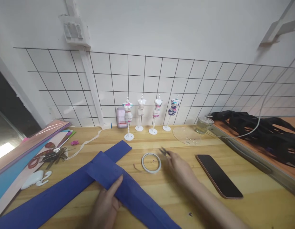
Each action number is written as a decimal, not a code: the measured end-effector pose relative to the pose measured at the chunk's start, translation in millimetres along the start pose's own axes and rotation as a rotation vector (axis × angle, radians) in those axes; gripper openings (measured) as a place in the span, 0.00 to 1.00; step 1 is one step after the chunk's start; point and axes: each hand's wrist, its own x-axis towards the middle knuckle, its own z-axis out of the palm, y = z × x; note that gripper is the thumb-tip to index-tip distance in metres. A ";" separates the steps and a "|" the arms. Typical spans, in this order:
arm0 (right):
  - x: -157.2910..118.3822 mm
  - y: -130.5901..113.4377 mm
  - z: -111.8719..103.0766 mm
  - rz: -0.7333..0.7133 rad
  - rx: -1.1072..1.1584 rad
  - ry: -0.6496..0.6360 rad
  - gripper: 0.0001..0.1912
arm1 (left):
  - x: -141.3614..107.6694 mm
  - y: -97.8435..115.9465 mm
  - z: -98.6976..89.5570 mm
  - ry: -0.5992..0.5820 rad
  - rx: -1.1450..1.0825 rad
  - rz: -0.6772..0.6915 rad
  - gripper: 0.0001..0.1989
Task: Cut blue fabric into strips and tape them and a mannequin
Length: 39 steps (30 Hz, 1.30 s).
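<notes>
Shaping seems done and finishing left, as a lightly creased, matte blue strip (135, 189) is pinched in the left hand (105, 202) over a second strip (63, 187) on the wooden table (261, 211), while a small, blurred dark tool (164, 151) is grasped in the right hand (180, 168) near a white ring (143, 163).

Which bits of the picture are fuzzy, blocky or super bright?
In the head view, the right hand and the dark tool it holds look smeared; a pinkish rectangle by the tiled wall is broken into blocky squares; a patch at the left edge glares white.
</notes>
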 end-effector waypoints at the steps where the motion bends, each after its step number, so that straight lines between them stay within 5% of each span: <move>1: 6.2 10.8 -2.6 0.038 -0.045 0.032 0.18 | 0.6 1.6 -0.4 -0.003 -0.009 -0.003 0.22; 5: 8.2 30.7 -4.6 0.043 -0.099 0.097 0.17 | -0.9 5.6 1.2 0.005 -0.006 0.004 0.22; 9: -18.7 6.8 -2.0 -0.145 -0.017 0.067 0.18 | -6.9 6.7 6.6 0.008 0.012 0.020 0.18; 12: -43.0 -18.8 5.7 -0.257 0.426 -0.285 0.20 | -11.3 7.0 10.8 -0.062 -0.011 0.018 0.17; 15: -58.7 -28.5 12.3 -0.136 0.929 -0.794 0.22 | -12.9 7.7 11.4 -0.128 -0.051 0.023 0.18; 17: -64.0 -22.6 11.5 -0.034 0.977 -0.910 0.19 | -11.9 8.6 8.8 -0.114 -0.061 0.070 0.17; 25: -82.9 49.1 -29.1 -0.025 0.713 -0.990 0.18 | -6.4 25.5 -3.4 -0.027 -0.087 0.155 0.10; 28: -89.8 70.1 -49.8 -0.004 0.623 -0.921 0.17 | -4.5 34.5 -5.8 0.003 -0.087 0.207 0.10; 34: -89.6 80.8 -76.6 -0.004 0.490 -0.807 0.15 | -2.4 55.3 -20.8 0.064 -0.034 0.295 0.09; 39: -79.8 84.1 -76.4 0.009 0.502 -0.760 0.17 | -13.8 74.6 -52.5 0.242 0.117 0.273 0.09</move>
